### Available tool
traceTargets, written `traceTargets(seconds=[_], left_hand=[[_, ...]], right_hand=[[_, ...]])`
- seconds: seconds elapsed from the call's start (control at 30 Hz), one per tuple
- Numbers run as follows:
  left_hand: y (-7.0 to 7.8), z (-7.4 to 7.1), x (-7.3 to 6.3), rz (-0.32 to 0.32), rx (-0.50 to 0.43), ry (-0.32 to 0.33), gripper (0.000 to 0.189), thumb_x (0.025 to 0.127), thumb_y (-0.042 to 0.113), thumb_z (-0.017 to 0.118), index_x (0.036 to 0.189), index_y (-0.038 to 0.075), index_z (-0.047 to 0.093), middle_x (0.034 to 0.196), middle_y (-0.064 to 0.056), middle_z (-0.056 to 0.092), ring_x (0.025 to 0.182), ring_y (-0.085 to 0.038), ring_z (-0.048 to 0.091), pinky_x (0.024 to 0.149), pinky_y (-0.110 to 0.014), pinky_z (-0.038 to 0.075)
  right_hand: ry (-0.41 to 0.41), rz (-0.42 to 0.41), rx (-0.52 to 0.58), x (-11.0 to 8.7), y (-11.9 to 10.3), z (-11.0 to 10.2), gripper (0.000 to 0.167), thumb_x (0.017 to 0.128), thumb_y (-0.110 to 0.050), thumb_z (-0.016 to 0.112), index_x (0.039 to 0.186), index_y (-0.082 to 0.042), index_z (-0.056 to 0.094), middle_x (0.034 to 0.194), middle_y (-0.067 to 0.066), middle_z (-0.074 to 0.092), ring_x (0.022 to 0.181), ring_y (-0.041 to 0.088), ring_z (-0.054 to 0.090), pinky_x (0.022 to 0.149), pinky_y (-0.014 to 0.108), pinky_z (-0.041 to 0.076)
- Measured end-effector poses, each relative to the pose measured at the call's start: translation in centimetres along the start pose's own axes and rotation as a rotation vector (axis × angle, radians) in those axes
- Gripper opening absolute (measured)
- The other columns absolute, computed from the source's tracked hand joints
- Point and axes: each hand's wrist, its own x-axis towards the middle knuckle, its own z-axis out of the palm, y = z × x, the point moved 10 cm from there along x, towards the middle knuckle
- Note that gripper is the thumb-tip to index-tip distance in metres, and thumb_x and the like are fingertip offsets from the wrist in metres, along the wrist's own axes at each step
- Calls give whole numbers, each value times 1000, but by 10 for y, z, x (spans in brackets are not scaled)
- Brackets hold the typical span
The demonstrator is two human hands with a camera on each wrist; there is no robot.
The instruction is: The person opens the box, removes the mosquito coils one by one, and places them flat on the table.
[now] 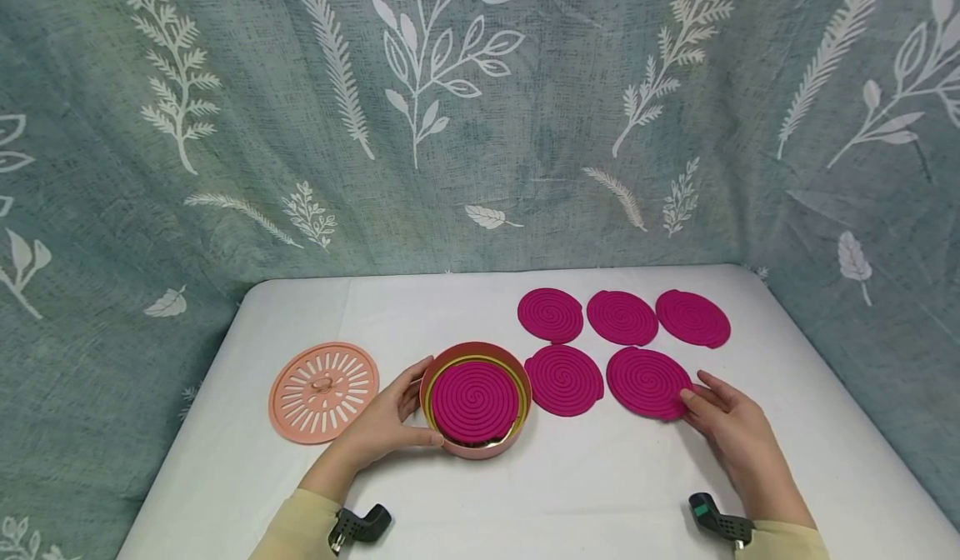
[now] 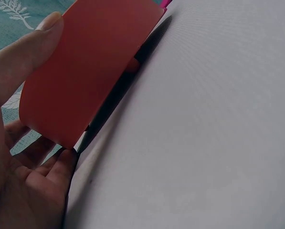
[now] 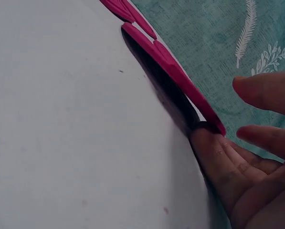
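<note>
My left hand [image 1: 386, 418] grips the left side of a round pink mosquito coil holder [image 1: 480, 452]. Its thumb lies along the outer wall, seen as a red band in the left wrist view. Inside the holder a magenta mosquito coil [image 1: 475, 402] lies flat, ringed by a gold-coloured inner surface. At the right, my right hand [image 1: 731, 435] holds the right edge of another magenta mosquito coil [image 1: 647, 382] between thumb and fingers. The right wrist view shows this coil's edge [image 3: 206, 107] raised off the white cloth, with fingers [image 3: 211, 148] beneath it.
Left of the holder lies its slotted pink lid [image 1: 288, 410] with a small ring at the centre. A magenta coil [image 1: 564, 380] rests close to the holder's right side. Behind are three more coils [image 1: 622, 318] in a row. A patterned green curtain [image 1: 480, 127] hangs beyond the white table [image 1: 585, 493].
</note>
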Motion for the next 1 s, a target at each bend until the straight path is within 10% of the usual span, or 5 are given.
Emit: traceTargets(seconds=[1.0], left_hand=[[1,1,0,15,13,-4,115,64,22,96,156,27,28,158,2,29,145,-17,26,113,-20,29]], right_hand=[[91,-87,49,-7,-12,-32,75,97,-32,65,152,4,29,122,8,60,93,0,66,80,22,59]])
